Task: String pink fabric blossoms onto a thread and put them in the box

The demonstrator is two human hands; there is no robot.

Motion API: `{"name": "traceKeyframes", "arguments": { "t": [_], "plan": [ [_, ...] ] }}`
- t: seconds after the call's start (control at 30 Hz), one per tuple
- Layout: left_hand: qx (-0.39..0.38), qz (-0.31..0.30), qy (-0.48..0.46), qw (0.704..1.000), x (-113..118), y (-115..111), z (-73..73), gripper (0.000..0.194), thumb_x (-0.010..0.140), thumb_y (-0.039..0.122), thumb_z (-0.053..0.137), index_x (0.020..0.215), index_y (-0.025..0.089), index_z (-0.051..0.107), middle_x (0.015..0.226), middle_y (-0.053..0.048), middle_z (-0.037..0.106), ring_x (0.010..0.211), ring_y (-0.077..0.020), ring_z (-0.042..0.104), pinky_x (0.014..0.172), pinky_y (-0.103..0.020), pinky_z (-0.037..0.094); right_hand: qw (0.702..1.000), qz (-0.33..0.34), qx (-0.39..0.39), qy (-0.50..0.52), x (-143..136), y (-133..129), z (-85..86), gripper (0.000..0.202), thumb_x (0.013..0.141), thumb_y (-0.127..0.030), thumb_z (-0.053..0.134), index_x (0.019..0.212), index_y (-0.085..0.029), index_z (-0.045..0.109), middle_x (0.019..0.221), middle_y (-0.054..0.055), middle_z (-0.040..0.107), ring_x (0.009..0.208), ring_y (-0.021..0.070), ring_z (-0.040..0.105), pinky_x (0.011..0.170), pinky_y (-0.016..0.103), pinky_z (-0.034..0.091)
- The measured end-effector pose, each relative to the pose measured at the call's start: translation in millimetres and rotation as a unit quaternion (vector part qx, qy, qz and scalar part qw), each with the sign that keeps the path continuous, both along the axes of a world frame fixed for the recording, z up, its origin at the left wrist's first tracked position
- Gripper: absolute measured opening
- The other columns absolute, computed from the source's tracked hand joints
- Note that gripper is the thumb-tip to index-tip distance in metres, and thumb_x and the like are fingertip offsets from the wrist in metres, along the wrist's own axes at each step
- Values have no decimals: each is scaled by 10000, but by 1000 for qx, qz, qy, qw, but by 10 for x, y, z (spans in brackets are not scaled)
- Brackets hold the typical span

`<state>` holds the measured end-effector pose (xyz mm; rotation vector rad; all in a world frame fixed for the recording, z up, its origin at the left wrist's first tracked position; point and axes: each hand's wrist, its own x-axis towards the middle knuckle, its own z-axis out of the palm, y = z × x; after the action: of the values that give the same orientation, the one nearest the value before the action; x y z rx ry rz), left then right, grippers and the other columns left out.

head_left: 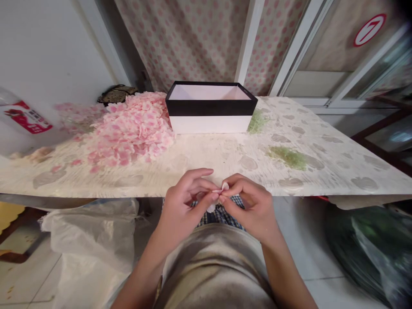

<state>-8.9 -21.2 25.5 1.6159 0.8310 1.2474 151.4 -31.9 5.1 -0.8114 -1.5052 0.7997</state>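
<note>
Between my two hands, just over the table's near edge, is a small pale pink artificial flower petal piece (224,187). My left hand (189,197) pinches it between thumb and fingertips, and my right hand (249,201) pinches its other side, so the fingertips almost meet. Another pale bit shows below the left thumb. A large heap of pink artificial petals (135,128) lies on the table to the left. Small green stem pieces (288,157) lie loose to the right.
An open black-and-white box (209,123) stands at the back of the patterned tablecloth (325,167), with more green pieces (257,122) beside it. A plastic bag (93,249) hangs below the table's left side. A dark green bundle (357,249) is on the floor at right.
</note>
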Motion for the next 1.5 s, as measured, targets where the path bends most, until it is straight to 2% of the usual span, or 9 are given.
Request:
{"name": "traceKeyframes", "arguments": {
  "t": [0.2, 0.33, 0.5, 0.63, 0.77, 0.97, 1.07, 1.27, 1.5],
  "plan": [
    [3, -42, 34, 999, 2, 6, -52, 385, 897, 92, 570, 1223, 280, 490, 954, 18, 696, 911, -85, 665, 785, -151, 533, 996, -8, -82, -32, 81, 16, -74, 228, 876, -147, 573, 1069, -267, 555, 857, -5, 580, 780, 137, 575, 718, 290, 472],
    [0, -58, -2, 998, 23, 13, -63, 412, 923, 77, 509, 1265, 304, 470, 1127, -5, 643, 1063, -114, 629, 942, -219, 508, 996, -62, -56, -30, 203, 9, -78, 146, 860, -113, 589, 902, -245, 637, 881, 9, 611, 837, 143, 593, 743, 285, 464],
    [-24, -52, -81, 995, 38, 29, -64, 422, 915, 76, 513, 1254, 326, 486, 1227, -14, 583, 1105, -164, 627, 947, -286, 535, 995, 56, -45, 63, 223, -91, -22, 184, 814, -74, 645, 817, -252, 692, 820, -3, 660, 840, 161, 644, 782, 319, 521],
    [-24, -56, -120, 991, 74, 32, -55, 439, 891, 68, 546, 1247, 320, 495, 1303, -20, 541, 1204, -207, 572, 999, -340, 516, 999, 22, -4, 48, 77, -129, -27, 259, 808, -32, 637, 849, -271, 727, 834, -3, 688, 970, 182, 646, 929, 386, 495],
    [-14, -68, -119, 990, 134, 14, -77, 429, 895, 62, 528, 1241, 314, 506, 1373, -15, 491, 1297, -212, 486, 1092, -373, 435, 999, -2, -9, 53, -50, -136, -52, 292, 805, -11, 619, 854, -276, 731, 861, -6, 686, 861, 153, 657, 808, 329, 527],
    [128, -15, 27, 991, 30, 23, -83, 517, 885, 27, 472, 1319, 306, 448, 1439, -57, 398, 1369, -231, 373, 1137, -454, 355, 997, -24, -7, 79, -19, -149, -51, 331, 803, 17, 596, 877, -274, 736, 882, -3, 684, 834, 141, 659, 747, 293, 517],
    [264, 33, 198, 943, -80, 46, -17, 402, 856, 13, 519, 1161, 263, 596, 1472, -64, 342, 1399, -267, 293, 1147, -494, 300, 994, -2, -28, 103, 9, -151, -44, 294, 808, -14, 622, 874, -276, 739, 876, -5, 676, 826, 135, 653, 738, 278, 512],
    [351, 73, 212, 909, -128, 100, 25, 151, 803, 97, 676, 876, 228, 694, 1289, -68, 565, 1270, -263, 451, 1044, -462, 416, 984, 49, -77, 150, 16, -136, -101, 208, 809, -81, 667, 846, -274, 732, 845, -10, 654, 803, 130, 624, 735, 276, 501],
    [116, 53, 76, 989, -38, 49, -31, 53, 811, 164, 691, 849, 199, 682, 757, 4, 728, 691, -135, 690, 661, -242, 583, 988, 84, -42, 125, 85, -193, -36, 192, 781, -95, 694, 809, -281, 734, 899, 14, 599, 836, 161, 584, 740, 324, 487]
  ]
}}
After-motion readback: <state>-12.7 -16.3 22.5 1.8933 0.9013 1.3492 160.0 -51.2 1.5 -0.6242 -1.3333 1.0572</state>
